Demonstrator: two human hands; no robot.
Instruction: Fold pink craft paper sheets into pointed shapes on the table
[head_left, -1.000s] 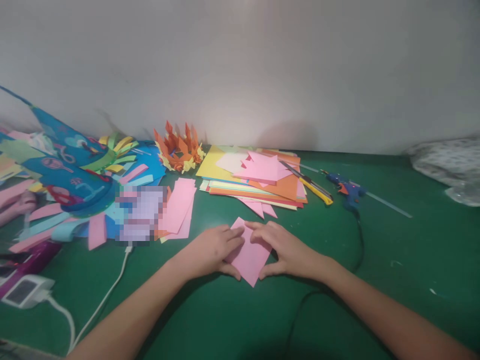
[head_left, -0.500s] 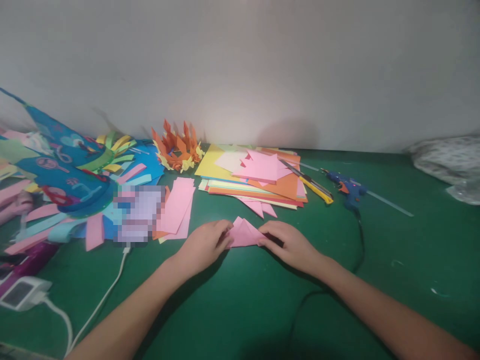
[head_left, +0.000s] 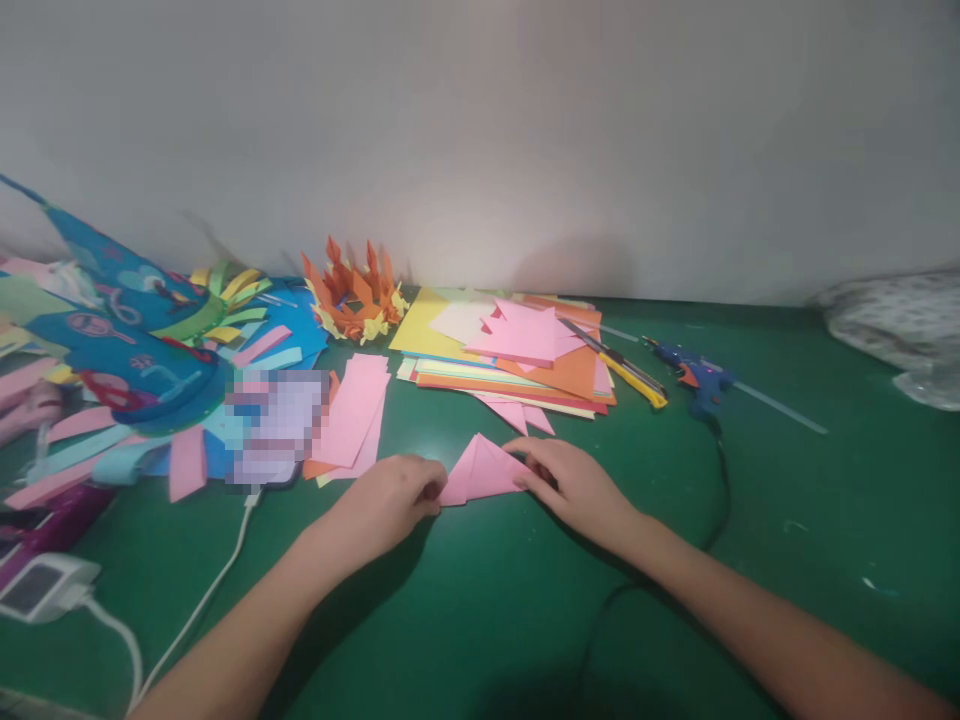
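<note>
A folded piece of pink paper [head_left: 484, 470] lies low over the green table, its point toward the wall and a crease line running down from the tip. My left hand [head_left: 394, 497] pinches its left corner between thumb and fingers. At the right corner, my right hand [head_left: 564, 475] grips the paper with thumb and bent fingers. Just beyond it are pink paper scraps [head_left: 517, 412], partly under a stack of coloured paper [head_left: 525, 385]. Pink paper strips [head_left: 352, 415] lie to the left of my left hand.
A yellow utility knife [head_left: 634, 380] and a blue glue gun [head_left: 701, 385] with its cable lie at the right. An orange paper crown [head_left: 358, 290] stands by the wall. Blue cone hats [head_left: 142, 350], a blurred-out phone [head_left: 277, 430] and a white cable [head_left: 238, 545] crowd the left.
The left hand has moved slightly left and toward me, drawing the left flap of pink paper outward, so the folded shape looks wider. The right hand has barely moved.
</note>
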